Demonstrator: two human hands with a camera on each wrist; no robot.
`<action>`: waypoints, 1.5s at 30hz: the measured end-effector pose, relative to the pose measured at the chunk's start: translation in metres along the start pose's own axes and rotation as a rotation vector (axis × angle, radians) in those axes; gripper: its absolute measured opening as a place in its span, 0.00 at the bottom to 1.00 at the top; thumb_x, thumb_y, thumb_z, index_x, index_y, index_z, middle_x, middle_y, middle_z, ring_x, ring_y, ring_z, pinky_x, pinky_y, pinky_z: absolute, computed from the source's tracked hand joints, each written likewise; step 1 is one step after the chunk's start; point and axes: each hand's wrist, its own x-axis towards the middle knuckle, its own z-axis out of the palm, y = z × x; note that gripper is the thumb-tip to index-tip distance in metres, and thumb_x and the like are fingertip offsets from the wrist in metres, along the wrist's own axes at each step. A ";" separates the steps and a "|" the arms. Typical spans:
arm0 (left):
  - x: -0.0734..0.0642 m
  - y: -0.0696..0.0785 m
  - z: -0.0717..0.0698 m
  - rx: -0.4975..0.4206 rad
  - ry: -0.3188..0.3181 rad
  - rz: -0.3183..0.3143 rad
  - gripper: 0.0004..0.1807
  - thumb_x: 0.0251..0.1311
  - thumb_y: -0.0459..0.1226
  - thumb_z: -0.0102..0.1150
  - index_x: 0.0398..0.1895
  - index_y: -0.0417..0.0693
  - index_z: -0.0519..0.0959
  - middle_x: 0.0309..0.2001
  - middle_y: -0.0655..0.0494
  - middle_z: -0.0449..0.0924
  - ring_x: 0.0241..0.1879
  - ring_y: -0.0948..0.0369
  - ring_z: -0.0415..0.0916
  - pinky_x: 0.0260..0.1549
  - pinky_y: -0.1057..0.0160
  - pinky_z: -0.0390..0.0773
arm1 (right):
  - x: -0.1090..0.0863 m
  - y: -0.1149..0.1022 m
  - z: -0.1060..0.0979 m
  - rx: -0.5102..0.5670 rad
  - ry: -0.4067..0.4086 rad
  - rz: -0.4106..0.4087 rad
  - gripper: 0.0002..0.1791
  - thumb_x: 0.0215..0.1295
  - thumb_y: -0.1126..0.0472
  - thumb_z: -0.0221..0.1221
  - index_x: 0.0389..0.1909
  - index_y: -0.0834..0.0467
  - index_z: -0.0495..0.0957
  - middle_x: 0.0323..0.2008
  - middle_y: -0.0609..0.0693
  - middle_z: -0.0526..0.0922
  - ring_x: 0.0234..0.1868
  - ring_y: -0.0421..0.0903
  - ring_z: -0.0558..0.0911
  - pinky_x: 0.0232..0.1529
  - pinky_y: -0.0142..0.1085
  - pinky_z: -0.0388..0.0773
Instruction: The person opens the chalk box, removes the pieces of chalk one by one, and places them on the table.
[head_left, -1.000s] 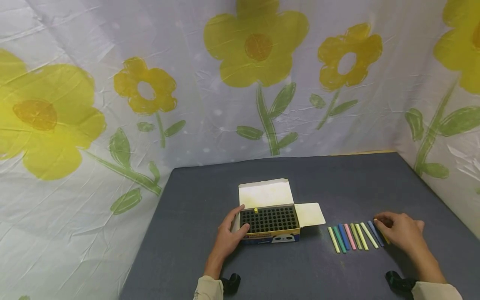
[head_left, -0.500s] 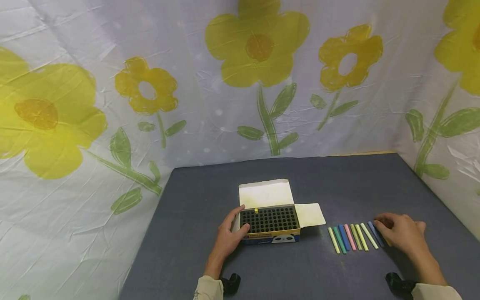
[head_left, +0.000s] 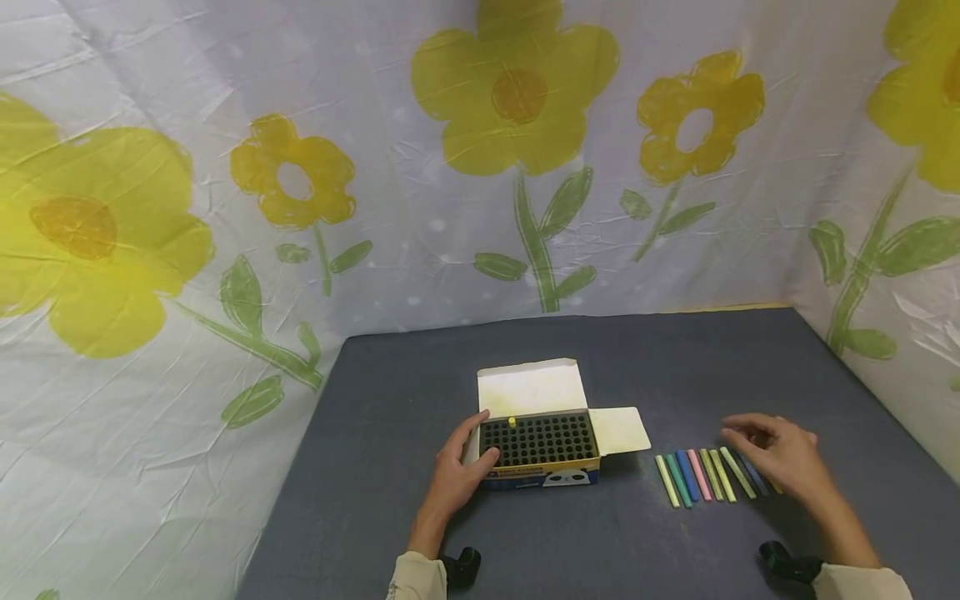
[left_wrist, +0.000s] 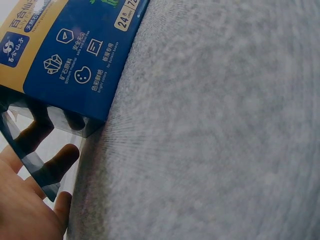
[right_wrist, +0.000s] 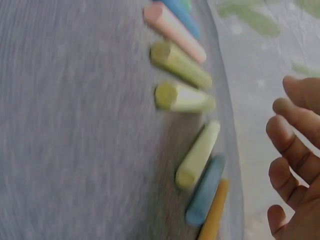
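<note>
My left hand (head_left: 460,467) holds the left end of an open chalk box (head_left: 517,478), thumb at the front corner and index finger at the back. In the left wrist view, its fingers (left_wrist: 62,159) show beside the box's side flap. One yellow chalk (head_left: 512,422) stands in the box's black holed insert (head_left: 543,440). My right hand (head_left: 783,458) hovers over the right end of a row of chalks, its loosely bent fingers (right_wrist: 292,145) holding nothing. Beneath it lie a pale green chalk (head_left: 738,472), a dark blue chalk (right_wrist: 206,190) and an orange chalk (right_wrist: 214,210), partly hidden in the head view.
More chalks lie side by side, among them a green chalk (head_left: 678,479), a blue chalk (head_left: 687,475) and a pink chalk (head_left: 700,475). The box's white lid (head_left: 531,387) stands up behind it. A side flap (head_left: 619,429) sticks out toward the chalks on the grey table (head_left: 390,400).
My right hand has moved left and slightly up from the orange chalk, with its fingers now over the blue and pale green ones. My left hand and the box have stayed in place.
</note>
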 end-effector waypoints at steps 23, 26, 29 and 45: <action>0.001 0.001 -0.001 0.008 -0.007 0.015 0.33 0.64 0.47 0.67 0.71 0.78 0.69 0.74 0.57 0.67 0.71 0.49 0.67 0.59 0.38 0.70 | 0.017 -0.075 0.021 0.299 -0.181 -0.149 0.14 0.67 0.58 0.67 0.52 0.54 0.84 0.33 0.43 0.82 0.37 0.39 0.76 0.41 0.38 0.71; 0.001 0.000 -0.001 0.006 -0.013 0.015 0.33 0.64 0.47 0.67 0.71 0.78 0.69 0.74 0.57 0.67 0.71 0.49 0.67 0.59 0.38 0.71 | 0.020 -0.081 0.028 0.343 -0.187 -0.176 0.14 0.67 0.59 0.67 0.52 0.57 0.84 0.33 0.44 0.82 0.37 0.39 0.77 0.41 0.38 0.73; 0.000 -0.001 -0.001 0.006 -0.013 0.011 0.33 0.64 0.47 0.67 0.71 0.79 0.69 0.74 0.57 0.67 0.70 0.50 0.68 0.58 0.39 0.71 | 0.024 -0.088 0.036 0.382 -0.193 -0.205 0.15 0.66 0.60 0.67 0.52 0.57 0.84 0.33 0.44 0.82 0.36 0.40 0.78 0.42 0.38 0.75; 0.001 -0.002 0.000 0.006 -0.011 0.012 0.33 0.64 0.45 0.67 0.70 0.78 0.69 0.73 0.57 0.69 0.65 0.51 0.70 0.55 0.43 0.72 | 0.036 -0.143 0.083 0.543 -0.229 -0.280 0.17 0.65 0.62 0.68 0.53 0.61 0.83 0.35 0.47 0.83 0.37 0.42 0.75 0.43 0.41 0.71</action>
